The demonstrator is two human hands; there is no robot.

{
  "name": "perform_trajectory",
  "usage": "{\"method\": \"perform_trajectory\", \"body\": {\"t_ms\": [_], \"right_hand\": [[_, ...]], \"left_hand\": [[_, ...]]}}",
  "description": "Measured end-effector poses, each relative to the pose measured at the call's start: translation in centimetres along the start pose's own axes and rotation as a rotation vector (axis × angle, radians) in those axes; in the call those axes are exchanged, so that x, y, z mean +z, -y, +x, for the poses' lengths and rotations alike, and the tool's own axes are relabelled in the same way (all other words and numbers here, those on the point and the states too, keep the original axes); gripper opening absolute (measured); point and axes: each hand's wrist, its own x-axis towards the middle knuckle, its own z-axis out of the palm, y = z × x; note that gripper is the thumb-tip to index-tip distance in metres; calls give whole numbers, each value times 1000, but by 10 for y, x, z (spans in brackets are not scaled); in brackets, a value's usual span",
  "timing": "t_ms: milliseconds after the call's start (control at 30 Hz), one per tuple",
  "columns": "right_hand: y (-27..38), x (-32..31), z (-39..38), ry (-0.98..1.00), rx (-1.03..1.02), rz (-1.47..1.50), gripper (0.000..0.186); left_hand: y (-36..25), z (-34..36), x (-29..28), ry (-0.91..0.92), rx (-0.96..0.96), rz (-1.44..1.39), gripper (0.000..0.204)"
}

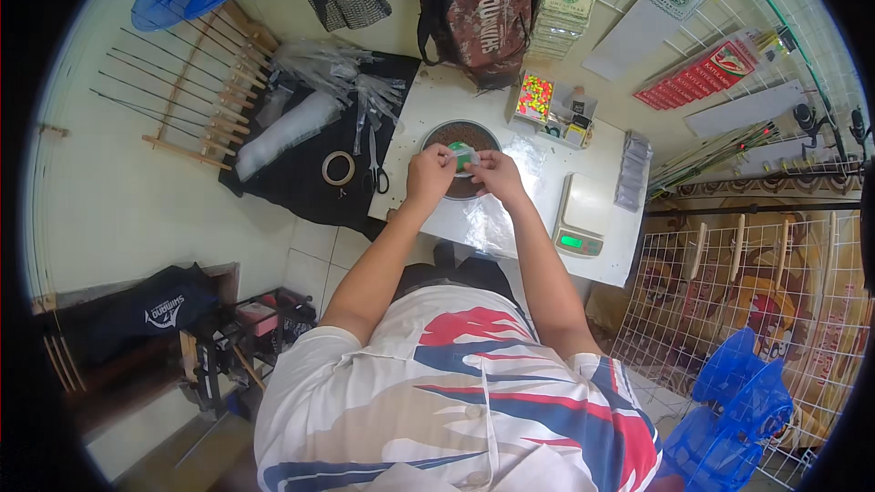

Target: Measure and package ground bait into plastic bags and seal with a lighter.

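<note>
- White table (565, 159): the broad, glossy worktop in front of the person, with both forearms reaching over its near edge.
- Black cloth (283, 196): spread to the left of the table, with clear plastic bags (292, 137) piled on its far part.
- Camouflage backpack (483, 14): reddish brown, just beyond the table's far edge.
- Round bowl (463, 122): on the table's left part, holding dark brown granular material (442, 135), with both hands above its opening.
- Digital weighing scale (583, 205): on the right of the table, its display lit green, well apart from the hands.
- Compartmented tray (577, 109): near the far edge, with bright red, yellow and green beads (535, 97) at its left end.
- Left hand (431, 173): nearly closed, thumb and fingers pinching the left edge of a small plastic packet (463, 157).
- Right hand (497, 173): fingers curled, fingertips gripping the packet's right side.
- Scissors (374, 164): on the left, between the tape and the bowl, blades pointing away from the person.
- Tape roll (338, 169): tan, flat on the cloth, left of the scissors.
- The packet itself: green and clear, between the two hands' fingertips, over the bowl; its contents are too small to tell.
</note>
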Motion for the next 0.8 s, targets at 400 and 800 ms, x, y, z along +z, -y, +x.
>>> {"method": "perform_trajectory", "body": {"t_ms": [400, 800], "right_hand": [[12, 1, -12, -256, -268, -663, 23], [23, 6, -19, 5, 85, -357, 33]], "left_hand": [[-1, -1, 0, -24, 177, 353, 13], [2, -3, 9, -118, 72, 4, 13]]}}
